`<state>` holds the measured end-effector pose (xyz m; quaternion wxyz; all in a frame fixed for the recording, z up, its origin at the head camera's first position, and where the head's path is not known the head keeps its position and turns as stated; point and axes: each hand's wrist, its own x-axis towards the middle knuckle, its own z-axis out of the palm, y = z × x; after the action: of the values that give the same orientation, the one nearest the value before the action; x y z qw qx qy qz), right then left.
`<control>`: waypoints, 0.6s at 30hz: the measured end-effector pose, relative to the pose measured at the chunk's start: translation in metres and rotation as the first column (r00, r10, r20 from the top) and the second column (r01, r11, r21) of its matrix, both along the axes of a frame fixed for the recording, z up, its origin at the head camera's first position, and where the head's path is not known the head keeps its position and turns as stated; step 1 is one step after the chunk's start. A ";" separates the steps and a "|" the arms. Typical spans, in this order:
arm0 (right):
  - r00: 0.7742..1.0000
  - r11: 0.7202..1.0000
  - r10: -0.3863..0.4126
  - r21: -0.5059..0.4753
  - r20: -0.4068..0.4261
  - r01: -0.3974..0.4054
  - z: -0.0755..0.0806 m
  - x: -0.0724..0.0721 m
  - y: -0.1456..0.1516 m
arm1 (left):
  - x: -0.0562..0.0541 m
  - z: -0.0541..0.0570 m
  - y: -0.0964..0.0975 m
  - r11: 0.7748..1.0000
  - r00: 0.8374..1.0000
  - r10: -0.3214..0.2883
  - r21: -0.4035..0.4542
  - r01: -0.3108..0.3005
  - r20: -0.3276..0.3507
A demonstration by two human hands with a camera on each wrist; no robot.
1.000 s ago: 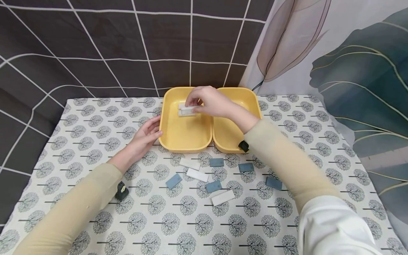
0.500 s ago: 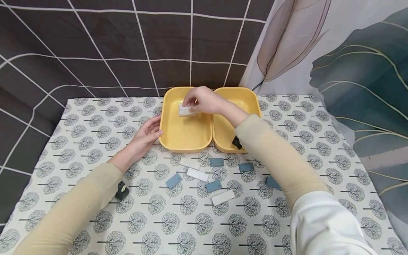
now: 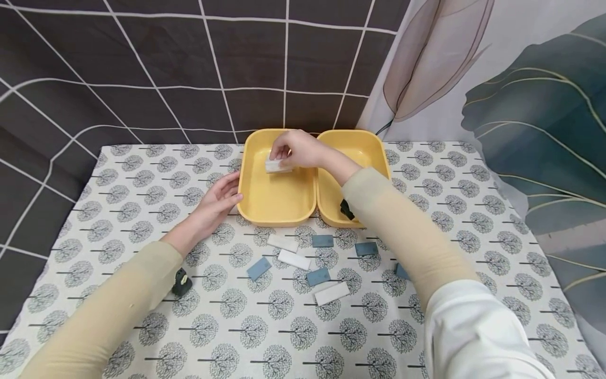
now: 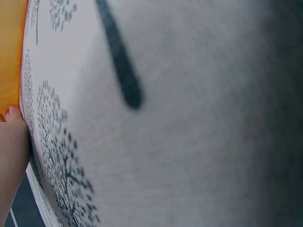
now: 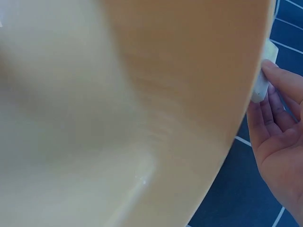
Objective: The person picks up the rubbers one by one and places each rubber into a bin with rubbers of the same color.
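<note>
Two yellow trays stand side by side, the left tray and the right tray. Over the left tray, my right hand pinches a white rectangular block between thumb and fingers. The right wrist view shows the same white block in that grip. Whether a second white block lies under it is hard to tell. My left hand rests against the left tray's outer left side, fingers extended along the wall and thumb near the rim. Only part of this left hand shows in the left wrist view.
In front of the trays lie several loose pieces on the tree-print cloth. Some are white blocks; others are shorter blue-grey blocks. My right sleeve partly covers one blue-grey piece. A dark tiled backdrop rises behind.
My right hand has lowered slightly into the left tray with the white block, and its forearm has swung left. My left hand stays in place against the tray.
</note>
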<state>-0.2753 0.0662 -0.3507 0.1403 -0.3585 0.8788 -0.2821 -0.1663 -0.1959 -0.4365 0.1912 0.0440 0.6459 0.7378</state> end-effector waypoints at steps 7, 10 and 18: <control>1.000 1.000 0.021 -0.014 0.002 -0.021 -0.008 -0.005 0.004 | 0.000 0.000 0.000 1.000 1.000 0.005 0.009 -0.005 0.000; 0.999 0.999 0.036 -0.019 0.007 -0.036 -0.012 -0.006 0.006 | 0.000 0.000 0.001 1.000 1.000 0.003 0.015 -0.002 -0.002; 1.000 0.999 0.027 0.023 0.010 -0.027 -0.018 -0.004 0.009 | -0.001 -0.003 0.000 1.000 1.000 -0.001 0.021 0.001 -0.006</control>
<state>-0.2791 0.0751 -0.3685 0.1528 -0.3672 0.8764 -0.2717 -0.1670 -0.1964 -0.4391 0.1891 0.0485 0.6385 0.7444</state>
